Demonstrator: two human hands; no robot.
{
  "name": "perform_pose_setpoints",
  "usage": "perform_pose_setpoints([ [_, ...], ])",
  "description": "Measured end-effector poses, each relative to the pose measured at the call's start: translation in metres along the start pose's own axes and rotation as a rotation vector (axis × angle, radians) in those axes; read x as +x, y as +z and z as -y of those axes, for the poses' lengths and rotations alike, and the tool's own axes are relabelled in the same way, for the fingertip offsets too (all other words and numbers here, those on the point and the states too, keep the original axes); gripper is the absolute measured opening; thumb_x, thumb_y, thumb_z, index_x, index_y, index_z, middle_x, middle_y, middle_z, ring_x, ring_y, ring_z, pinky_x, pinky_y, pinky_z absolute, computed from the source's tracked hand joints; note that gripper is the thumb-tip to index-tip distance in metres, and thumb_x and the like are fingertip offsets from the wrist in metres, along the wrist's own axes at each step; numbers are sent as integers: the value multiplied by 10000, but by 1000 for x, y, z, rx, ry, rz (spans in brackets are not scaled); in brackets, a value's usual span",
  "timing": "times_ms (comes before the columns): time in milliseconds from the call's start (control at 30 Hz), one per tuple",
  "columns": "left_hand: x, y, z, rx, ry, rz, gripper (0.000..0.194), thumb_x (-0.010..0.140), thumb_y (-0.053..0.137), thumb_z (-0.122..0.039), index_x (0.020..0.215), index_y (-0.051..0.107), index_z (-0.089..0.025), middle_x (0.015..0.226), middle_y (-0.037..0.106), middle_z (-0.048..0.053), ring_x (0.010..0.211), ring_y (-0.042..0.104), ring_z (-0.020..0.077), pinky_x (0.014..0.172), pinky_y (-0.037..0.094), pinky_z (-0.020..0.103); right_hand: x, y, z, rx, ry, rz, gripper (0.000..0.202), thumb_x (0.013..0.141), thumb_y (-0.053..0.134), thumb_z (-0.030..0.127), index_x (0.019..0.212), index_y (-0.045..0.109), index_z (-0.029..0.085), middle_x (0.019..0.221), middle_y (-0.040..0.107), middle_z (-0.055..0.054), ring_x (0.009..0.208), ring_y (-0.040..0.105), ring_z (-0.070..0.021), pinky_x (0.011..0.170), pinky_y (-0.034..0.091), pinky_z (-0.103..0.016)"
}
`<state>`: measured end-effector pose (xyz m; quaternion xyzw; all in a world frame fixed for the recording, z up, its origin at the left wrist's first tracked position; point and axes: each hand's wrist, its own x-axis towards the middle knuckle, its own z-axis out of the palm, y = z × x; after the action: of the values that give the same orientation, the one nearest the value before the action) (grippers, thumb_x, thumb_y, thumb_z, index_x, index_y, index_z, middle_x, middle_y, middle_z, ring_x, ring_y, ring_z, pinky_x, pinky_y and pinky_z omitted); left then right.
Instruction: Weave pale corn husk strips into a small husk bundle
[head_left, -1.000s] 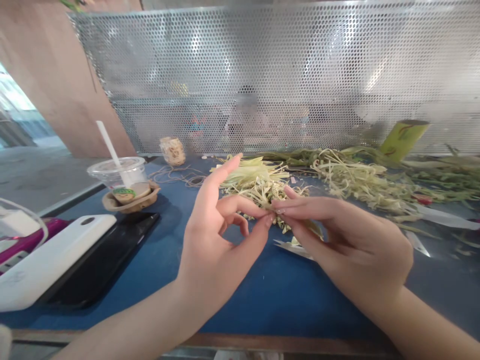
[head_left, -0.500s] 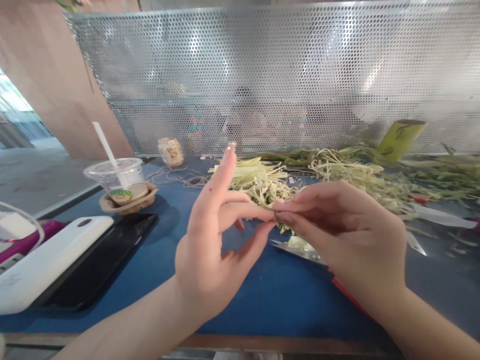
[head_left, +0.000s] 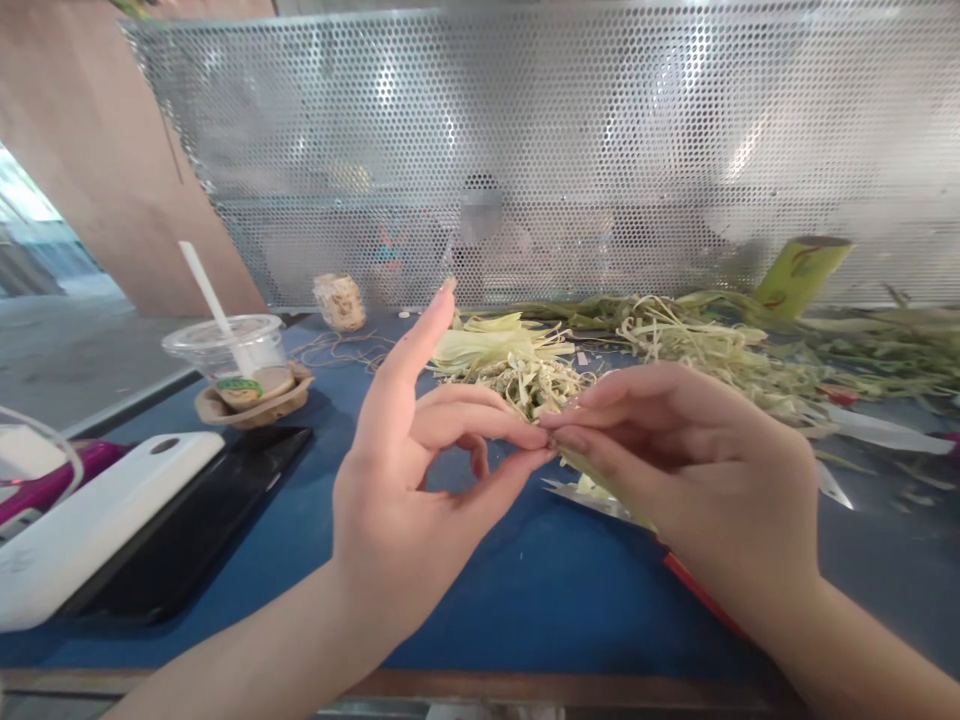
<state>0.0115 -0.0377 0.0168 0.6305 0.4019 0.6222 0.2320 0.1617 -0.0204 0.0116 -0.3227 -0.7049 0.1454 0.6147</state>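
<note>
My left hand (head_left: 420, 490) pinches thumb and middle finger together, its index finger pointing up. Against those fingertips, the thumb and index finger of my right hand (head_left: 697, 490) are closed too. Whatever sits between the two pinches is tiny and mostly hidden by the fingers. Just behind them lies a tangle of thin pale-green plant strips (head_left: 536, 380), with a fan of wider pale leaves (head_left: 502, 340) beyond it. Partly covered by my right hand is a tool with a pointed metal blade (head_left: 596, 502) and a red handle (head_left: 701, 595).
On the left are a plastic cup (head_left: 240, 365) with a straw, a white power bank (head_left: 112, 510) and a black phone (head_left: 195, 530). String trails from a pale spool (head_left: 339, 302). Shredded leaves (head_left: 697, 340), a knife (head_left: 885, 430) and a green tube (head_left: 802, 280) lie right. A perforated metal screen (head_left: 540, 130) stands behind.
My left hand has shifted slightly left and its index finger leans further left. Both pinches stay together at about the same spot. My right hand has barely moved.
</note>
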Motion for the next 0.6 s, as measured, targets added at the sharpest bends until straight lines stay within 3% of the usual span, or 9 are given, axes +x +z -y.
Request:
perform_pose_setpoints([
  [167,-2,2,1,49,14,-20,447,650,709,-139,1051,621,-314,864,673,35,757,624,219,586,477,335,-1,0,1,-17,-13,7,144,702,679,103,786,605,195,716,711,9,607,693,-139,524,593,-165],
  [367,1,-3,2,62,129,57,881,632,685,-16,1342,291,-358,731,669,-20,719,612,196,545,464,307,-1,0,3,48,6,16,132,775,591,88,818,600,213,722,714,16,653,701,-137,567,591,-150],
  [533,4,1,-15,-57,12,-43,900,568,722,-43,1334,321,-293,628,672,-33,626,610,188,471,445,276,0,0,5,65,-2,61,196,727,630,75,850,587,221,744,714,18,683,704,-144,596,591,-152],
  [600,3,0,-10,-101,-39,-81,906,558,731,-64,1332,324,-300,642,677,-32,626,618,185,471,451,267,0,-1,4,48,-13,91,220,725,626,71,882,578,219,771,715,14,698,703,-145,611,592,-160],
])
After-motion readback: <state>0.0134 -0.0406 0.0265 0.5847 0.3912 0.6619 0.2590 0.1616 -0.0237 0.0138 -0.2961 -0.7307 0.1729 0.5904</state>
